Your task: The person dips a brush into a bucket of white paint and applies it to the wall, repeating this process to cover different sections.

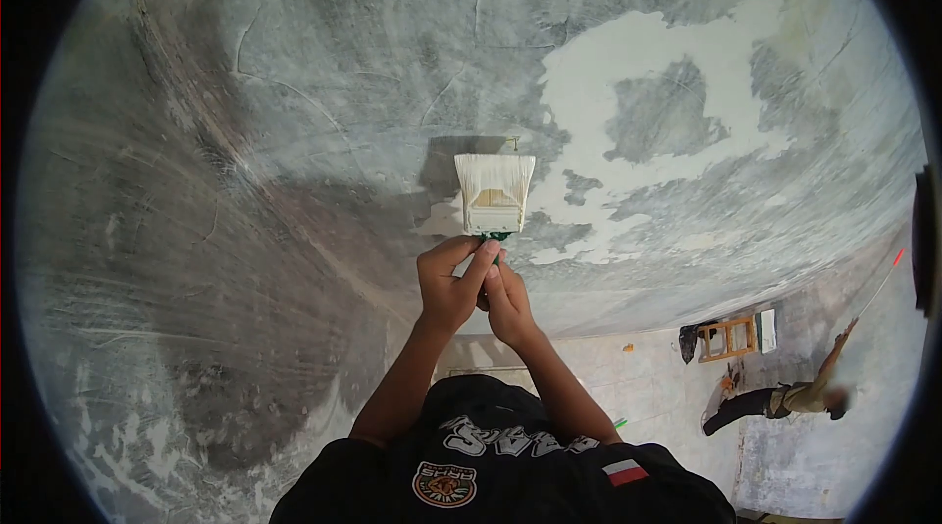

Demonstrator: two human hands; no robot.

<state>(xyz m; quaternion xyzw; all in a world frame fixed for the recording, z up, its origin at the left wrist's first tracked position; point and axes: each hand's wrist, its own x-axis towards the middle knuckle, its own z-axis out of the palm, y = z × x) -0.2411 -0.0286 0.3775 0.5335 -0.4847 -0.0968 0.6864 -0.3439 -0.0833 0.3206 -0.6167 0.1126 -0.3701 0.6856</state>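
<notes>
White covers the wide brush (496, 195) in front of you, and its bristles point away from you. Behind it is a big grey surface (353, 82); I can't tell if they touch. Your left grip (451, 279) pinches the green handle (491, 235), and your right grip (508, 303) is closed just below, touching the left. White patches (677, 33) spread to the brush's right. Far off, another person (810, 394) holds a long pole (878, 290) near a wooden frame (728, 355).

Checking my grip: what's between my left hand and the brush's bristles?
In the head view, between your left hand and the bristles lie the white-smeared ferrule and some green handle.
</notes>
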